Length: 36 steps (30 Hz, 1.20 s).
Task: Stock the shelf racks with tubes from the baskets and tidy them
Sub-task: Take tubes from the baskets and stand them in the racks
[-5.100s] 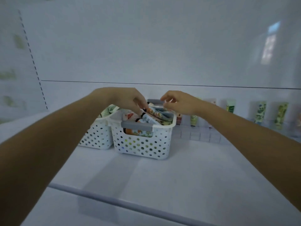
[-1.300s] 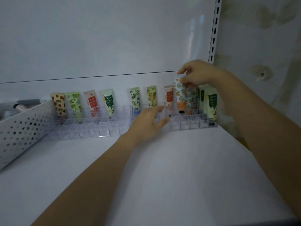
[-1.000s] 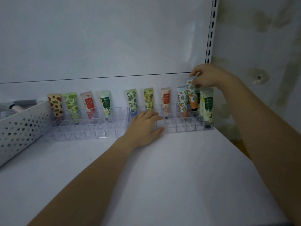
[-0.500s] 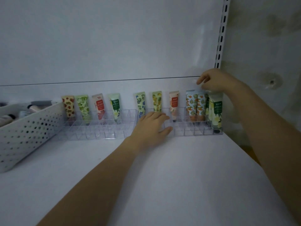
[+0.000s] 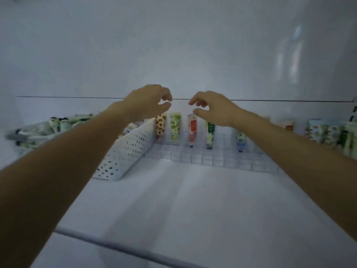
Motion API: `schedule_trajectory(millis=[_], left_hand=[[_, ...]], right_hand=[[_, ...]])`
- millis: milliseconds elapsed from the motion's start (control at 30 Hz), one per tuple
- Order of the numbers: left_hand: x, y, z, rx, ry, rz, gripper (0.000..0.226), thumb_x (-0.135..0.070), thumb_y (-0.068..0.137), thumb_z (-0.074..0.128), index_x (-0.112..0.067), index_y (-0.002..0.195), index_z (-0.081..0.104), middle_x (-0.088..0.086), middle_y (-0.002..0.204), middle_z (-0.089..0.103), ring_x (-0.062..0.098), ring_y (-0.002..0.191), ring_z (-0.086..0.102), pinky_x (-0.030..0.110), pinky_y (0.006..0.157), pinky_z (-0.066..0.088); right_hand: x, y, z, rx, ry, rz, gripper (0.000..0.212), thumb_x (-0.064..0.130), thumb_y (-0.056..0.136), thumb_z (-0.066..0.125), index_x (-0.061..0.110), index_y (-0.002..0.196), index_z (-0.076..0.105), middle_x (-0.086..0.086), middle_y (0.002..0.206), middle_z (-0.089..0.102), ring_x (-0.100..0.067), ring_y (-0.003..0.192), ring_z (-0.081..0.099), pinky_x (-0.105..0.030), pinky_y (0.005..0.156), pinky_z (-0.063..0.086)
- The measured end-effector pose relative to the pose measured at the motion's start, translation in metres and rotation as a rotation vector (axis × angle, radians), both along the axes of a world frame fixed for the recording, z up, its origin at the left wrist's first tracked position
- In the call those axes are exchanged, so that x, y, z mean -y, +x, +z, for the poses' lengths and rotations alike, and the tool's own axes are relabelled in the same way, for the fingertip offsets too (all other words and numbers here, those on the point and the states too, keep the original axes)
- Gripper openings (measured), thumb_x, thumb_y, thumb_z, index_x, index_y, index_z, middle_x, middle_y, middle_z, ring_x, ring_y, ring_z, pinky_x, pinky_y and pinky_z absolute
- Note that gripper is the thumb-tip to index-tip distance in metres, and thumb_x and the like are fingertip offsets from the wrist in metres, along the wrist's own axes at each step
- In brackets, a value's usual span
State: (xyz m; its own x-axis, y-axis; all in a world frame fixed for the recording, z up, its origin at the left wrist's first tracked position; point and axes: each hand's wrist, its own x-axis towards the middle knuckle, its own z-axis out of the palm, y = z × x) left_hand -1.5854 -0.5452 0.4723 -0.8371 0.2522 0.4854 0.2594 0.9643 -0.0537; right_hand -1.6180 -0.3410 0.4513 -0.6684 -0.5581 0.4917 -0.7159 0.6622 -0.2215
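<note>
A clear plastic rack runs along the back of the white shelf, with several printed tubes standing in its rear row, among them a green tube and a red tube. More tubes stand blurred at the far right. A white perforated basket with loose tubes sits left of the rack. My left hand and my right hand hover side by side above the rack's left end, fingers loosely curled, holding nothing.
The shelf's white back panel rises behind the rack. A slotted upright shows at the far right edge. The shelf's front lip crosses the bottom of the view.
My view swung left. My right hand left the orange tube standing in the rack's right end and moved left. My left hand lifted off the rack's front, and both now hover above the left end.
</note>
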Motion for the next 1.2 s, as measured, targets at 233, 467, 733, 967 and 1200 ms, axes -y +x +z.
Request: schedule_trajectory(millis=[233, 467, 733, 967, 1200], left_hand=[[0.142, 0.009, 0.014, 0.194, -0.037, 0.139, 0.024, -0.017, 0.089, 0.057, -0.014, 0.113, 0.06, 0.006, 0.116, 0.062, 0.012, 0.086, 0.05, 0.023, 0.081, 0.035], [0.185, -0.029, -0.009, 0.503, -0.114, 0.106, 0.032, -0.038, 0.081, 0.067, -0.021, 0.107, 0.06, -0.014, 0.088, 0.059, 0.015, 0.09, 0.055, 0.031, 0.086, 0.043], [0.184, -0.052, -0.017, 0.577, -0.119, 0.053, 0.057, -0.053, 0.072, 0.068, -0.023, 0.118, 0.054, -0.018, 0.081, 0.045, 0.015, 0.093, 0.049, 0.032, 0.086, 0.04], [0.189, -0.049, -0.004, 0.623, 0.296, -0.052, 0.038, -0.032, 0.075, 0.073, -0.015, 0.108, 0.063, -0.012, 0.078, 0.067, -0.001, 0.069, 0.065, 0.024, 0.073, 0.049], [0.195, -0.045, 0.005, 0.57, 0.92, -0.227, 0.037, 0.0, 0.081, 0.065, -0.007, 0.115, 0.053, 0.01, 0.099, 0.064, 0.012, 0.081, 0.067, 0.014, 0.063, 0.055]], right_hand=[[0.132, -0.004, 0.003, 0.219, 0.021, 0.123, 0.024, 0.029, 0.091, 0.054, 0.023, 0.114, 0.056, 0.002, 0.108, 0.055, -0.01, 0.091, 0.054, -0.02, 0.072, 0.041], [0.193, -0.02, -0.001, 0.342, 0.332, -0.049, 0.051, 0.049, 0.08, 0.062, 0.023, 0.123, 0.053, 0.008, 0.108, 0.045, -0.012, 0.098, 0.046, -0.028, 0.085, 0.036], [0.221, -0.027, 0.003, 0.45, 0.524, -0.218, 0.06, 0.054, 0.076, 0.063, 0.023, 0.127, 0.054, 0.004, 0.117, 0.052, -0.017, 0.107, 0.052, -0.03, 0.087, 0.036], [0.218, -0.038, 0.01, 0.577, 0.078, -0.212, 0.021, 0.027, 0.081, 0.064, 0.01, 0.093, 0.065, 0.0, 0.086, 0.066, -0.012, 0.075, 0.061, -0.024, 0.064, 0.048], [0.185, -0.037, 0.026, 0.889, -0.693, -0.118, 0.01, 0.013, 0.087, 0.057, 0.006, 0.094, 0.054, -0.012, 0.092, 0.066, -0.011, 0.063, 0.07, -0.018, 0.052, 0.054]])
